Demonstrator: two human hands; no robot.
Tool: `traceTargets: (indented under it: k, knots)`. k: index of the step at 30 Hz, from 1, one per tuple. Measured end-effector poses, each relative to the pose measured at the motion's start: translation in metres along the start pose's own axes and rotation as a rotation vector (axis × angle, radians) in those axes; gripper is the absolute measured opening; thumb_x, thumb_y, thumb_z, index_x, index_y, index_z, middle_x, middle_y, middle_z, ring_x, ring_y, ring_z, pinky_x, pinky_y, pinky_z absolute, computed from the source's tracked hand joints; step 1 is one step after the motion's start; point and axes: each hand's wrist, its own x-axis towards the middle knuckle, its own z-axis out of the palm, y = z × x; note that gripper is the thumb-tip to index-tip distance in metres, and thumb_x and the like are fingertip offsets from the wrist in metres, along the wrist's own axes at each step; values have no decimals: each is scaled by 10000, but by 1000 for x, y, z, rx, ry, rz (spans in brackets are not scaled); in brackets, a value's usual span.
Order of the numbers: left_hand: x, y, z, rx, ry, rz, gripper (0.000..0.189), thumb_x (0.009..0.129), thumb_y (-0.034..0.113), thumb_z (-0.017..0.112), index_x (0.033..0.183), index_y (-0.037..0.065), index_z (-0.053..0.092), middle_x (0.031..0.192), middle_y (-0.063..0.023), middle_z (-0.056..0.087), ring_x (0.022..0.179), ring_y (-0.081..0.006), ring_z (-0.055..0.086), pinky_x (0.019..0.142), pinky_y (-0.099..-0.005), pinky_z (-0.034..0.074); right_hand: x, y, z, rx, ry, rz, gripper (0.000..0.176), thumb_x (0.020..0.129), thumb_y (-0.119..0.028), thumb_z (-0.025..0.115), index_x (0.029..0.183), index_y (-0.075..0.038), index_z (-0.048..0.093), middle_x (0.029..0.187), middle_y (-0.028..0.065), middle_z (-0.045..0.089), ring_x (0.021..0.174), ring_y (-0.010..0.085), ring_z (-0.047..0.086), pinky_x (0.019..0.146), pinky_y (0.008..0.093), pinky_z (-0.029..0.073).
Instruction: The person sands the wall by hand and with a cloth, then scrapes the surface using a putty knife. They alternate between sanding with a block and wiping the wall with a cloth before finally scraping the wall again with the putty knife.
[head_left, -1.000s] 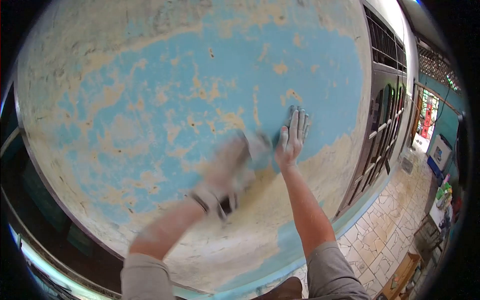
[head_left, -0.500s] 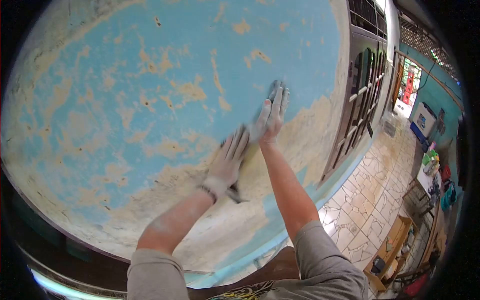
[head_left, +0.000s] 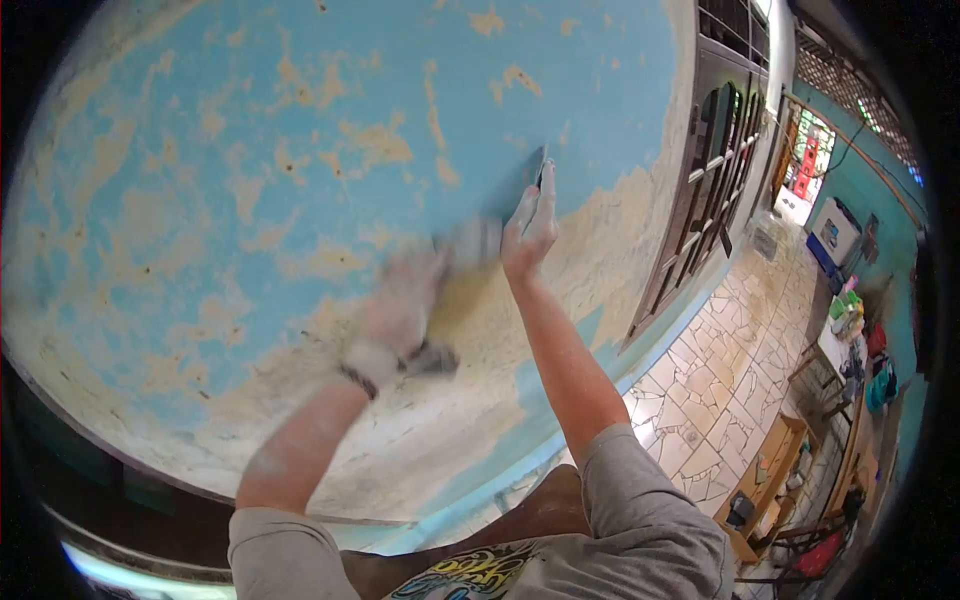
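Observation:
A wall [head_left: 400, 180] of blue paint with sanded tan and whitish patches fills most of the view. My left hand [head_left: 395, 295], dusty white and smeared by motion, is low on the wall. Beside its wrist shows a dark, blurred piece [head_left: 430, 358]. My right hand [head_left: 530, 235], also coated in dust, rests higher up, its fingers straight and close together. Under those fingers a thin dark sheet [head_left: 543, 165] lies against the blue paint, its edge reaching past the fingertips. What exactly the sheet is I cannot tell.
Right of the wall is a barred window or door [head_left: 715, 170]. A floor of broken tile [head_left: 710, 390] runs along below. At the right stand a wooden tray [head_left: 770, 490] holding small items, a cluttered table [head_left: 835, 345] and a white-and-blue box [head_left: 833, 230].
My left hand has moved left and slightly up along the wall, growing blurred. My right hand has shifted slightly left and turned more edge-on. The view has tilted a little.

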Motion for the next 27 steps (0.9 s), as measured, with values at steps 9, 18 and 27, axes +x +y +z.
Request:
traceTargets:
  k: [9,18,27]
  knots:
    - [-74,-171,-163,667,342,-328,599,1000,380,451,1543,219,257,1610,-117,172,1495,-266,125,1198,-542,30,-80,-42,-17,-87,-331,-368,397,948,-85,539,1308,82,533,1404,267,487,1305,391,456,1070,477,338]
    - [7,-229,-260,824,816,-231,645,1035,478,302,1503,33,296,1538,-216,278,1436,-378,234,1179,-480,179,27,-75,59,31,-7,-464,390,870,-167,659,1230,-25,612,1234,162,585,1064,302,540,922,421,356]
    - [4,-222,-259,850,748,-271,693,1024,497,335,1532,39,222,1569,-230,211,1457,-392,168,1183,-492,134,12,-83,49,7,-134,-483,367,891,-135,605,1231,-1,566,1357,235,516,1222,378,514,1048,464,316]
